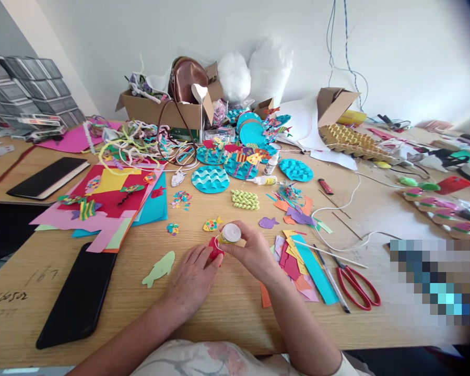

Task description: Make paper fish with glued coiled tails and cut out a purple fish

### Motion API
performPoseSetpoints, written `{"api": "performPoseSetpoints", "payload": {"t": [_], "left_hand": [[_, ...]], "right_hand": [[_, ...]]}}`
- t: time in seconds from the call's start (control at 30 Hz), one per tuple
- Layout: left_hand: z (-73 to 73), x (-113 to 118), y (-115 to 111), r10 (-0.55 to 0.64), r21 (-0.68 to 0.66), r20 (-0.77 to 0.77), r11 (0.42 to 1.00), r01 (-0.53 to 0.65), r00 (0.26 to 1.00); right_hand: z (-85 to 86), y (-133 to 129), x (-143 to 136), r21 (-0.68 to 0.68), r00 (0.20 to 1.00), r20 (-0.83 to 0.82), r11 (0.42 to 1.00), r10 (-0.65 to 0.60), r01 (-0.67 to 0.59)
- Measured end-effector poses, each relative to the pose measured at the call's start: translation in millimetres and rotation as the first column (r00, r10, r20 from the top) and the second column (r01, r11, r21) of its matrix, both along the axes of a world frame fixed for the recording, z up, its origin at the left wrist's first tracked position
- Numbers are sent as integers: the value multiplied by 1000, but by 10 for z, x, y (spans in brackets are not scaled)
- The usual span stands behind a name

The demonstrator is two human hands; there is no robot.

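My right hand (253,248) is closed round a small glue bottle (231,233), tipped over so that its round white base faces up towards me. Beneath the bottle lies a red paper cut-out (216,249), mostly covered by my fingers. With its fingertips, my left hand (194,274) holds this red piece against the table. The bottle's nozzle is hidden. Just beyond is a yellow paper fish (211,224) with coloured dots. A plain green paper fish (159,269) rests left of my left hand, and a purple one (268,223) lies beyond my right hand.
Paper scraps (292,263), a pen (332,279) and red-handled scissors (358,284) lie at the right. A black phone-like slab (80,297) and coloured sheets (105,203) are at the left. Blue decorated discs (210,179) and a cardboard box (149,108) stand farther back.
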State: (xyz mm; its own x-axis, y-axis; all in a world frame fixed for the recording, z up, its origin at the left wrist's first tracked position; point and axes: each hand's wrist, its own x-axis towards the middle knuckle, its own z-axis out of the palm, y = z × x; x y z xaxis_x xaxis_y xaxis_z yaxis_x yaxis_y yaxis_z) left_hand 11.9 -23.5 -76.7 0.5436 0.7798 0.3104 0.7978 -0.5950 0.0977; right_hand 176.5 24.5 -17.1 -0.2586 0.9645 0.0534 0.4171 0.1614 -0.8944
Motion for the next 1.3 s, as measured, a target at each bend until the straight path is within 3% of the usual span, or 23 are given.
{"api": "performPoseSetpoints", "payload": {"t": [0.5, 0.9, 1.3], "left_hand": [[-65, -6, -3, 9, 36, 7, 999, -10, 1000], [-48, 5, -3, 16, 37, -5, 999, -16, 1000], [-51, 8, -8, 25, 8, 0, 1000, -25, 1000]], "right_hand": [[59, -9, -46, 57, 993, 97, 997, -61, 56], [30, 2, -60, 40, 997, 50, 997, -62, 60], [20, 11, -86, 142, 997, 60, 989, -43, 34]]}}
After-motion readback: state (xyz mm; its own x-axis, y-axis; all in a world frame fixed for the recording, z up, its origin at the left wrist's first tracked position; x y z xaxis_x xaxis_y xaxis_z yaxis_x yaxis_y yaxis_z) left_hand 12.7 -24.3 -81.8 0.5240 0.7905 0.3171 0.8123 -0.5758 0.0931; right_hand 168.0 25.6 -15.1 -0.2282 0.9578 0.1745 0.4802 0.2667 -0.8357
